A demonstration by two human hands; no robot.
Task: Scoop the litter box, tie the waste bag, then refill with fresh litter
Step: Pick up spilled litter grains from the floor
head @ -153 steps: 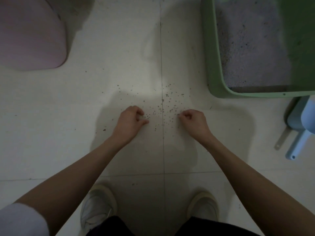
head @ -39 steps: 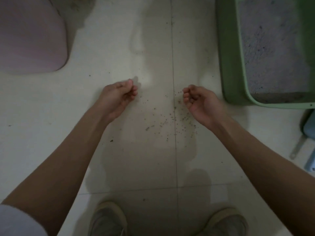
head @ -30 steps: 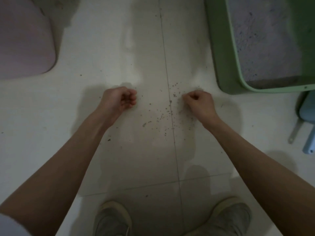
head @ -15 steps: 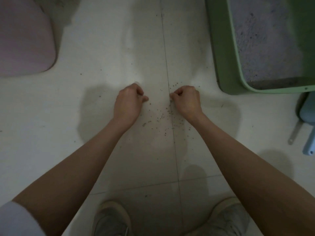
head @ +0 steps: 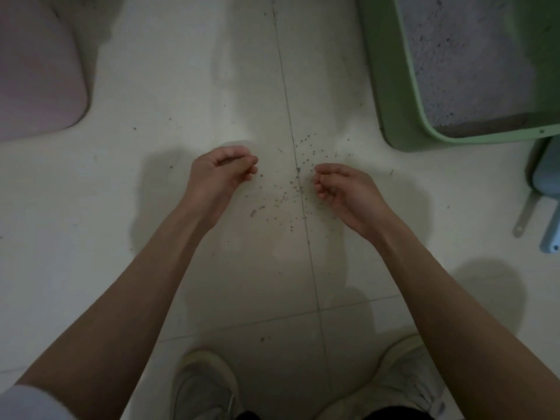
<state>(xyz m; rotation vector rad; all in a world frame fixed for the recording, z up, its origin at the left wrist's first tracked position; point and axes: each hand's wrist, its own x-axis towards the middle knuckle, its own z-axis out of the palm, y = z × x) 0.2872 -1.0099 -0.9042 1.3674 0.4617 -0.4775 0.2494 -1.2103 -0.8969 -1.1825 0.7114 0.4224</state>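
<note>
Dark litter grains (head: 288, 189) lie scattered on the pale tiled floor along a grout line. My left hand (head: 221, 174) hovers just left of them, fingers curled in and thumb meeting the fingertips; nothing shows inside it. On the other side of the grains is my right hand (head: 345, 189), loosely cupped with the palm turned inward and nothing visible in it. The green litter box (head: 391, 86) stands at the upper right, with pale litter (head: 463, 56) in it.
A blue scoop (head: 548, 192) lies on the floor at the right edge, below the box. A pink rounded object (head: 36, 71) fills the upper left corner. My two shoes (head: 206, 386) stand at the bottom of the view.
Half a second ago both fists were knuckles-up and close together over the grains. They have since moved apart and turned, the right hand loosening into a cup.
</note>
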